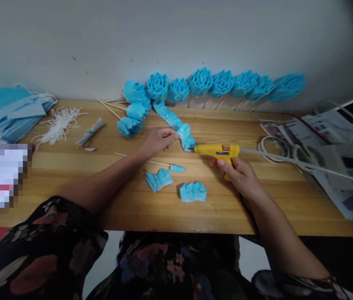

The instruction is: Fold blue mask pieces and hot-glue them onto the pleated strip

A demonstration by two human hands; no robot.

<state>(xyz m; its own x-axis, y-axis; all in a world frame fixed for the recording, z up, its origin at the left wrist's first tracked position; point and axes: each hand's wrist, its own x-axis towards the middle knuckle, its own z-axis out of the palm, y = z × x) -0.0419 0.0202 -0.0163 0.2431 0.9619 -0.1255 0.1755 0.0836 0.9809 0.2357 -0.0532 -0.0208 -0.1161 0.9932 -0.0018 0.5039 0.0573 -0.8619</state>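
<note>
Beside the glue gun [218, 152], a blue strip [186, 137] is pinched by the left hand [157, 141].
The glue gun is gripped by the right hand [239, 175].

Yellow glue gun [217, 151], lying level, nozzle at pleated blue strip [173, 121] end

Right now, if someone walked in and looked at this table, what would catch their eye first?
The row of blue flowers leaning on the wall at the back of the wooden table stands out first. Next is the yellow glue gun gripped in the right hand at centre. Its nozzle meets the end of a pleated blue strip that the left hand pinches.
</note>
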